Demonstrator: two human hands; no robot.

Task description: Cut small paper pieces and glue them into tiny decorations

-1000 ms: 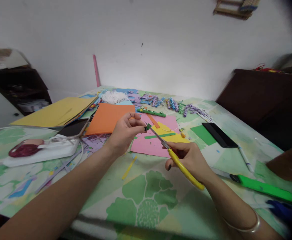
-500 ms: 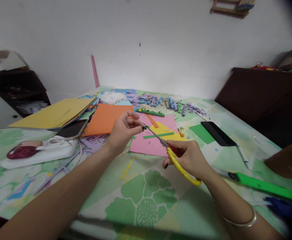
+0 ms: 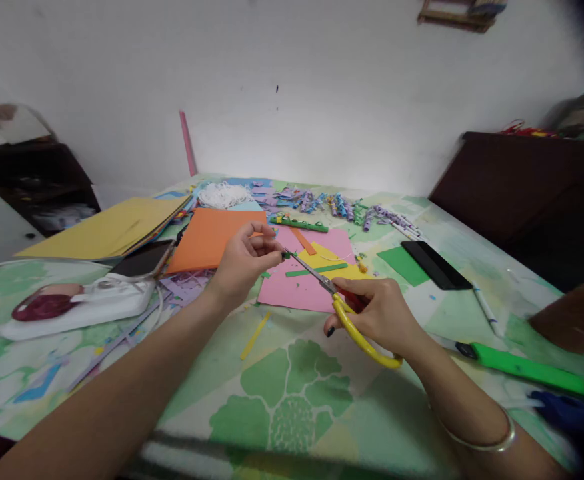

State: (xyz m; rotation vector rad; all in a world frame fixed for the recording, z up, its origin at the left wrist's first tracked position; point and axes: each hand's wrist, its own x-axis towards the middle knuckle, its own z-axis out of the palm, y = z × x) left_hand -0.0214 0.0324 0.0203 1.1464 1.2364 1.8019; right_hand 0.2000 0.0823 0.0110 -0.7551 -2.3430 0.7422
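Note:
My left hand point(image 3: 246, 260) pinches a tiny dark green paper piece point(image 3: 287, 255) between thumb and fingertips. My right hand point(image 3: 375, 313) grips yellow-handled scissors point(image 3: 355, 330), whose blade tips reach the green piece. The blades look nearly closed. Below the hands lies a pink paper sheet point(image 3: 292, 293) with a yellow paper piece point(image 3: 329, 259) on it. A green paper strip point(image 3: 317, 270) and an orange strip point(image 3: 303, 241) rest over these sheets. Just behind is a green paper roll point(image 3: 299, 225) with small decorations.
Orange sheets point(image 3: 207, 233) and a yellow stack point(image 3: 102, 223) lie left, near a white power strip point(image 3: 82, 310). At the right are a black phone point(image 3: 437, 265), a white pen point(image 3: 487, 310) and a green cutter point(image 3: 527, 367). Curled paper pieces point(image 3: 342, 205) line the back.
The scissor blades look closer together at the green piece. Both hands keep almost the same place; the whole view has shifted slightly.

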